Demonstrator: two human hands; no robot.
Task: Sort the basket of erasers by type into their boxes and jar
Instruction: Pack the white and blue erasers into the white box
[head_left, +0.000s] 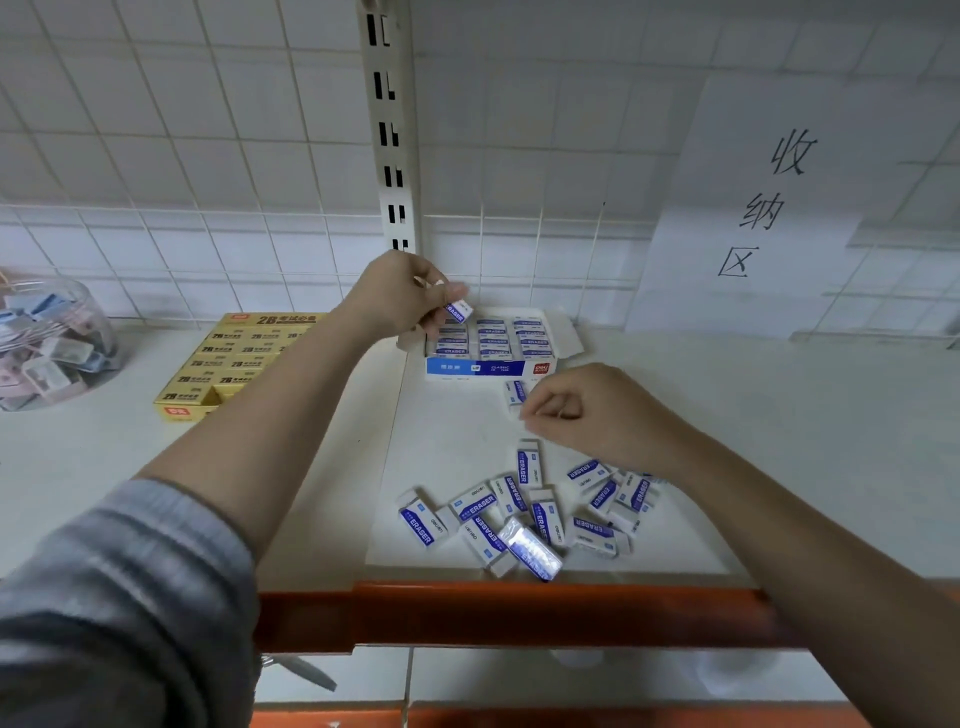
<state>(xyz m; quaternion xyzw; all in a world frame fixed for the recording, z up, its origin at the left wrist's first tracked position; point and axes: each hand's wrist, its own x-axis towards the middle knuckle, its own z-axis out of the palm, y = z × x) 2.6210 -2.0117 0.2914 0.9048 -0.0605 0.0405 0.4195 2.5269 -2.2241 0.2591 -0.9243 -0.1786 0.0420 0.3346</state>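
The left hand (402, 296) pinches one small white eraser in a blue-and-white paper sleeve (459, 310) by its end, just above the back-left corner of the open white-and-blue cardboard box of erasers (491, 358). Such a block is probably light and stiff, its sleeve smooth; pinching the long sides should steer it into a row.

The right hand (587, 413) is loosely curled in front of the box, beside a lone eraser (516, 392); whether its fingertips hold anything I cannot tell. More sleeved erasers lie in a loose heap (524, 512) further in front of the box. Left of it sit a yellow carton of 2B erasers (228, 364), partly hidden by the forearm, and a clear plastic jar (49, 343), cut off by the edge. No basket shows.
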